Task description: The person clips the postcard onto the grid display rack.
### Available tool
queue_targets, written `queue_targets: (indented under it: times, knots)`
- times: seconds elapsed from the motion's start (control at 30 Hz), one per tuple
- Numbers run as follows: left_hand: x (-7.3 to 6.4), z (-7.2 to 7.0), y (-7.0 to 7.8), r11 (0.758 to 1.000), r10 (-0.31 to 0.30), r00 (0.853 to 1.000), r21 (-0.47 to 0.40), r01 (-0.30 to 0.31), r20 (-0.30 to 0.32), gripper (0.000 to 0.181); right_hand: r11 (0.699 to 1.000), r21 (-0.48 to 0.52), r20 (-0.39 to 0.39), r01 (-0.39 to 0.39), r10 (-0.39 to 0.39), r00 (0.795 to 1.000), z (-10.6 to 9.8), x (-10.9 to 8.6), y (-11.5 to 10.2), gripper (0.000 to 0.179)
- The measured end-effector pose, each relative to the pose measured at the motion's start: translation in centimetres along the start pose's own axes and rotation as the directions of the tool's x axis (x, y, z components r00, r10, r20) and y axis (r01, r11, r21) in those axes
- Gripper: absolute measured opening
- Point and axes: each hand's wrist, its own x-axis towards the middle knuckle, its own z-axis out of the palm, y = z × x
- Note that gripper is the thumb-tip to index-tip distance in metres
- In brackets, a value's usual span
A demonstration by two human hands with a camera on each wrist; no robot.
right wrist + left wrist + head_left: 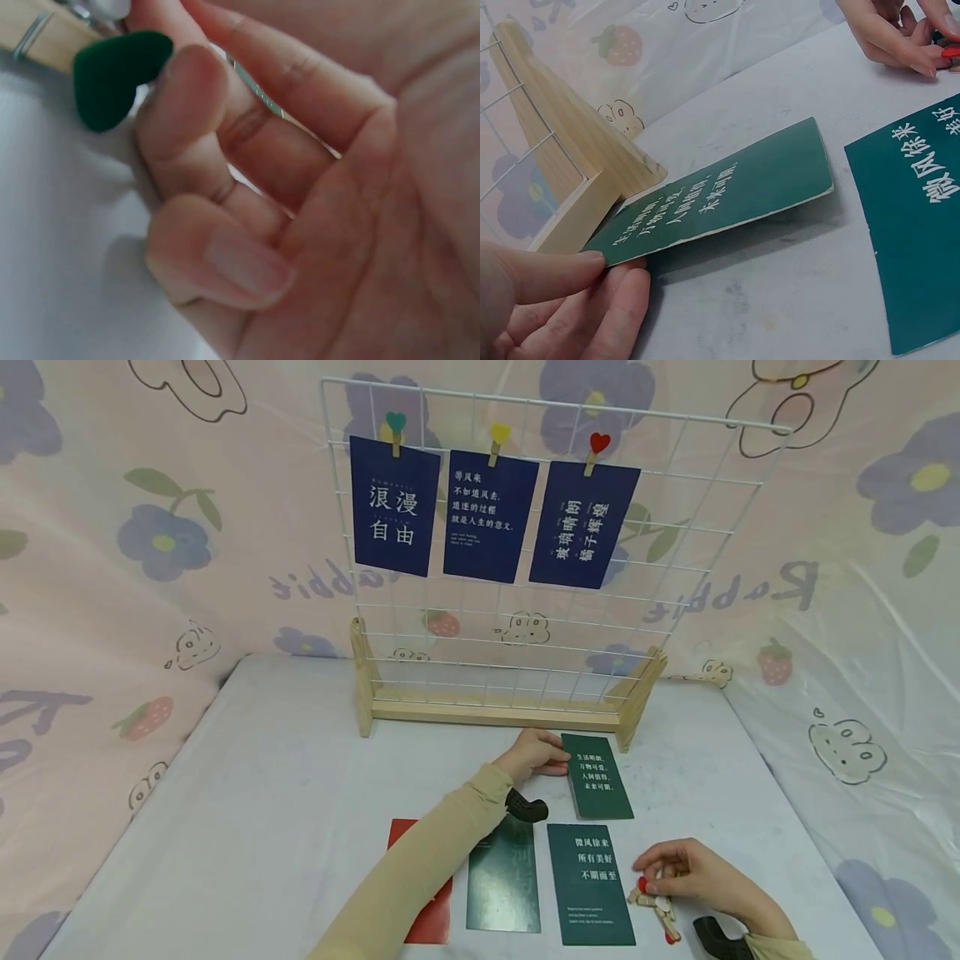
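My left hand (534, 753) pinches the upper left corner of a dark green card (600, 777) with white writing. In the left wrist view that card (735, 191) is tilted, its near edge raised off the table. My right hand (693, 872) has curled fingers among small wooden clothespins (663, 914) with red and white hearts. The right wrist view shows a green heart (112, 79) against a fingertip; whether the fingers grip its clothespin is unclear. Below lies another green card (592, 885). Left of it are a glossy green card (504, 881) and a red card (431, 914), partly behind my left sleeve.
A white wire grid (480, 635) stands in a wooden base (487, 714) at the back of the table. Three navy cards, left (395, 506), middle (491, 517) and right (585, 524), hang from its upper part by clothespins with green, yellow and red hearts.
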Motion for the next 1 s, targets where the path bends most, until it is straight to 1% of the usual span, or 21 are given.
queue_targets:
  times: [0.17,0.3,0.47,0.73,1.0]
  knots:
    - [-0.3,-0.3,0.2,1.0,-0.01,1.0,-0.01,0.01,0.013,0.037,1.0,-0.004,-0.006,0.0,0.0,1.0,0.0,0.0,-0.1,0.023]
    - [-0.5,-0.9,0.4,1.0,-0.001,1.0,-0.006,0.001,0.03,0.039,1.0,-0.007,-0.006,-0.01,0.01,1.0,0.0,0.0,0.0,0.024]
    - [-0.7,-1.6,0.6,1.0,0.005,1.0,-0.01,-0.005,0.018,0.04,1.0,-0.011,-0.006,-0.009,0.009,1.0,0.0,0.2,0.0,0.025]
    - [-1.0,-2.3,0.8,1.0,0.012,1.0,-0.007,-0.012,0.01,0.04,1.0,0.0,0.011,0.002,-0.002,1.0,0.1,0.3,-0.3,0.02]
    - [-1.3,-3.1,0.7,0.999,0.038,0.999,0.016,-0.038,0.029,0.039,0.998,0.042,0.052,0.036,-0.038,0.998,0.0,0.0,0.0,0.015]
